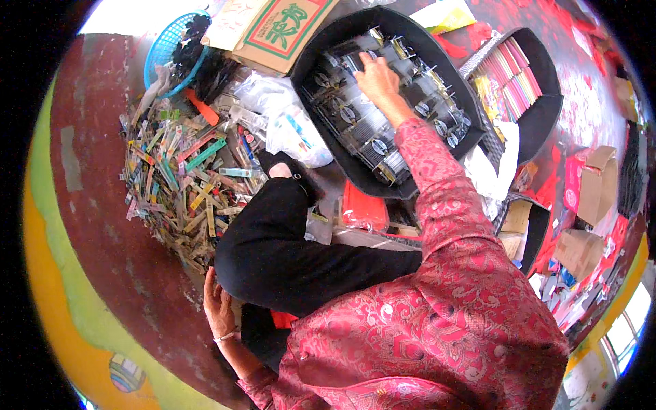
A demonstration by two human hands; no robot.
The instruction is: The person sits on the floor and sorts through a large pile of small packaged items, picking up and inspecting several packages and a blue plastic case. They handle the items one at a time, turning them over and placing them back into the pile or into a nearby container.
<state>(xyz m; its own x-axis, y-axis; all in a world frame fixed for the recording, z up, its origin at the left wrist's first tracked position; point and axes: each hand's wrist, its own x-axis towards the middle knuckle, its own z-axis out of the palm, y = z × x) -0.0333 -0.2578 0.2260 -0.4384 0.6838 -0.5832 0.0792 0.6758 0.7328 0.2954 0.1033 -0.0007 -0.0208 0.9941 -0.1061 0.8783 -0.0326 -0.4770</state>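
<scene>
My right hand (379, 80) reaches into a black fabric bin (316, 55). Its thumb and fingers close on the edge of a clear plastic packet (353, 63), one of several in rows there. Dark pieces with silvery labels show through the packets (410, 102); their exact kind is too small to tell. Down at the lower left, my left hand (218, 311) is empty beside my bent knee, fingers stretched out. Near it spreads a heap of loose, narrow, colourful plastic strips (198, 178) on the ground.
A blue plastic basket (156, 61) with black material stands beside a cardboard box (273, 34). White plastic bags (294, 130) lie by the bin. To the right, another dark bin (543, 119) holds pink and yellow packets (514, 82). Open cartons (596, 184) and red scraps stand farther right.
</scene>
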